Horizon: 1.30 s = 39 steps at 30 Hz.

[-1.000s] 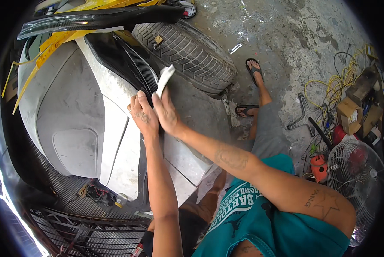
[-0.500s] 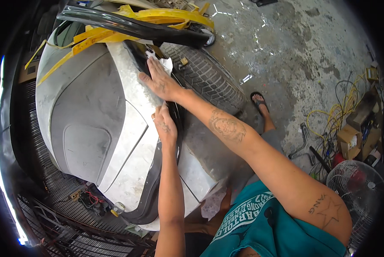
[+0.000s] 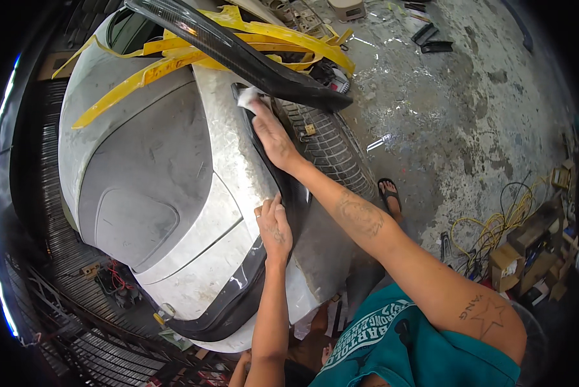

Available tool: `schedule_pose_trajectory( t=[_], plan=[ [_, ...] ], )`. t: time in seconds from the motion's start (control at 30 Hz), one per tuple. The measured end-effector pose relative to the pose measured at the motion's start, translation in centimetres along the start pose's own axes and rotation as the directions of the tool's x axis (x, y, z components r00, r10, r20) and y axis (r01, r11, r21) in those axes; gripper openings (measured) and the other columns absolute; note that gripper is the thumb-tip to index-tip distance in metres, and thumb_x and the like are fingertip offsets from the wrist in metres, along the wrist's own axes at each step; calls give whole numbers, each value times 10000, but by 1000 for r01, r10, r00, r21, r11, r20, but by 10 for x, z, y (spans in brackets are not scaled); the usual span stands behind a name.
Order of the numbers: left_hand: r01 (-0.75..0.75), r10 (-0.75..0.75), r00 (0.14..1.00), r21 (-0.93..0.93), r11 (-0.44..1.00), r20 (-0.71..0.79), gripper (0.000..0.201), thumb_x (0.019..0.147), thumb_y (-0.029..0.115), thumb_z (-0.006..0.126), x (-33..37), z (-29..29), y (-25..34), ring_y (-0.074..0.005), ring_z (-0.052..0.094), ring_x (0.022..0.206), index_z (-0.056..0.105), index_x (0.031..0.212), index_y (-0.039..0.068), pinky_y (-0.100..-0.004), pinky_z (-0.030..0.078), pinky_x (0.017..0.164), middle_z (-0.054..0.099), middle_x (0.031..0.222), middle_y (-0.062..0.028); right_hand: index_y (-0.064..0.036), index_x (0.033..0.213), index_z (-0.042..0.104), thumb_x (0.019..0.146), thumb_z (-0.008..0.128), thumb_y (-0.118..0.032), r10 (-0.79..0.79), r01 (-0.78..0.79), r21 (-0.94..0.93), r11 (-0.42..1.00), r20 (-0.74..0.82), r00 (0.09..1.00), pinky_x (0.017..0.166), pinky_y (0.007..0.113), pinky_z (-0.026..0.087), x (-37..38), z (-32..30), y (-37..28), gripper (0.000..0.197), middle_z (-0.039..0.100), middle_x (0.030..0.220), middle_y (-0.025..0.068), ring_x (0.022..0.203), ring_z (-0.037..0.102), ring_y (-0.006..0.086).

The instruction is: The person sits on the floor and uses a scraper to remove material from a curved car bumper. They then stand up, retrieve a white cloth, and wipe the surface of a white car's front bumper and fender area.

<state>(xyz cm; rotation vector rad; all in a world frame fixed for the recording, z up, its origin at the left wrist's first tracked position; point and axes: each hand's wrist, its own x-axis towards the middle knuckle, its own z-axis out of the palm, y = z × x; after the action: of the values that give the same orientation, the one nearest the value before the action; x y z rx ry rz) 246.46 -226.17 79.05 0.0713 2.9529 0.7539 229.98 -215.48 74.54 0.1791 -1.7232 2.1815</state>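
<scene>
A white and grey car body (image 3: 147, 174), scuffed and dusty, fills the left and middle. Along its right edge runs a glossy black trim strip (image 3: 261, 149). My right hand (image 3: 276, 140) presses a crumpled white cloth (image 3: 248, 97) onto the upper end of that strip, fingers stretched over it. Part of the cloth is hidden beneath the fingertips. Nearer to me, my left hand (image 3: 275, 231), a ring on one finger, rests against the panel edge and trim with its fingers extended. Nothing shows in it.
A long black curved bar (image 3: 238, 51) and yellow strips (image 3: 154, 72) lie across the body's far end. Right of the trim is a tyre (image 3: 331, 145). A sandalled foot (image 3: 389, 193) stands beyond. Yellow cables (image 3: 473, 235) and cardboard boxes (image 3: 506, 266) crowd the right.
The view has shifted, so the car sits lower and farther right. The cloth, which stuck out beside my right hand, is now bunched at its fingertips. My left hand has slid slightly nearer.
</scene>
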Motion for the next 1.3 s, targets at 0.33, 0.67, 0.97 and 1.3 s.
schedule_pose_trajectory(
  t=[0.33,0.67,0.97,1.3],
  plan=[
    [-5,5,1000,-5,1000,-27,388,928,126,381,7,0,-3,-356,478,966,620,1159,-75,-428,396,900,597,1016,-200,-41,1489,282,1017,396,-358,-157,213,-223,951,245,957,1179,472,147,-20,-12,-28,580,163,1573,212,1452,160,392],
    [22,-23,1000,-42,999,-7,384,924,119,388,16,-3,7,-347,477,965,620,1170,-63,-417,392,900,602,1017,-191,42,1394,390,1001,432,-375,-7,71,-289,955,218,976,1151,490,223,82,5,-13,575,312,1494,257,1431,206,409],
    [13,-15,999,-55,998,-30,382,912,104,391,16,-2,7,-350,480,976,624,1166,-57,-425,391,907,607,1034,-190,40,1452,288,1024,364,-404,118,-86,-180,980,173,978,1174,378,174,60,-6,-3,621,268,1518,265,1434,218,373],
    [35,-36,999,-24,999,-25,376,912,100,394,9,-1,2,-350,486,972,622,1157,-68,-418,398,901,609,1037,-195,91,1446,259,996,419,-430,-72,137,-250,959,252,965,1159,433,201,40,-8,-16,707,221,1510,312,1414,220,410]
  ],
)
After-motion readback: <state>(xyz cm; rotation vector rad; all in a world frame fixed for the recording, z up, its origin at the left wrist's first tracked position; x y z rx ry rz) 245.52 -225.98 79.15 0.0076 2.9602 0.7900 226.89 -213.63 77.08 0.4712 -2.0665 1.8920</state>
